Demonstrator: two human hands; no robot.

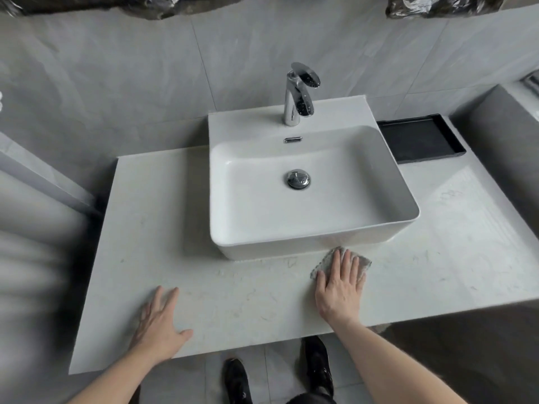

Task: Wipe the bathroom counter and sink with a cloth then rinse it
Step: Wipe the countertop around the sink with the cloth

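Note:
A white rectangular sink stands on a pale marble counter, with a chrome tap at its back and a chrome drain plug in the basin. My right hand lies flat on a grey cloth, pressing it on the counter just in front of the sink's front wall. Most of the cloth is hidden under the fingers. My left hand rests flat on the counter's front left part, fingers spread, holding nothing.
A black tray sits on the counter to the right of the sink, against the wall. Grey tiled walls close the back and right side. The counter's front edge runs just under my wrists, with my shoes on the floor below.

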